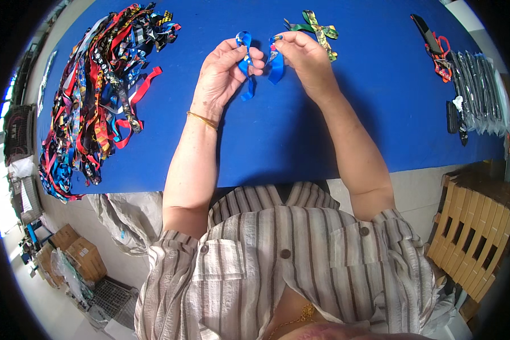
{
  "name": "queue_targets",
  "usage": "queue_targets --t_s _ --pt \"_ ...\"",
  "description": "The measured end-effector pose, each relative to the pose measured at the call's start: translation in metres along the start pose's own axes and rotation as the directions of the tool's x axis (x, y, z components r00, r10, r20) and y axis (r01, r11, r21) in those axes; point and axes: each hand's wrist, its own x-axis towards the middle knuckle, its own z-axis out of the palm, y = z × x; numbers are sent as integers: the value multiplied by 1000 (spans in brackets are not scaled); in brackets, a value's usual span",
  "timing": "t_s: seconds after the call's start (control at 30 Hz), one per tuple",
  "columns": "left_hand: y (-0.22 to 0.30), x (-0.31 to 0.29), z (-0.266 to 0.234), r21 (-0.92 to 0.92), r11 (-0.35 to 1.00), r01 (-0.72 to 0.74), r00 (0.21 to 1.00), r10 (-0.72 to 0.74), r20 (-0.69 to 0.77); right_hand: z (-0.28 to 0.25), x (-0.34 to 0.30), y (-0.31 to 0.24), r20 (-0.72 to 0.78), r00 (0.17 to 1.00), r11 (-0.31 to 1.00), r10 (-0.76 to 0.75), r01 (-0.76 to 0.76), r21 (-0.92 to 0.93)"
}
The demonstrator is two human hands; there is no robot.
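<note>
Over the table (255, 147), fingers (292, 38) pinch ribbon (276, 70).

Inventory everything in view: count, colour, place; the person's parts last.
Table: one, blue, across the top
Strap heap: many, multicoloured, table's left
Blue strap: one or two pieces, upper middle
Loose strap: count unclear, green and yellow, top centre
Tool, perhaps scissors: one, red-handled, upper right
Wrapped packs: several, grey, table's right
Small object: one, black, beside packs
Cardboard boxes: several, brown, lower left
Cardboard stack: one, brown, lower right
Striped shirt: one, pale and brown, worn
Bracelet: one, gold, left wrist
Necklace: one, gold, bottom centre
Left hand: one, gripping blue strap
Right hand: one, gripping blue strap
</note>
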Motion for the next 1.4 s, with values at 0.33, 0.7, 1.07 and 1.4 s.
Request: queue_targets --t_s 0.33,0.7,1.07,1.4 --pt "-2 0 3 52 997 -58 998 59 -29 4 -2 -3 19 999 1000 -28 29 -13" --pt "-2 -1 5 47 995 -85 996 85 -6 1 -2 -4 14 1000 935 -18 22 -354" --pt "-5 -2 2 186 980 -72 997 69 23 3 2 10 77 987 962 -140 154 -226" --pt "-5 -6 16 357 933 -45 996 12 94 -4 1 4 161 978 948 -133 173 -267"
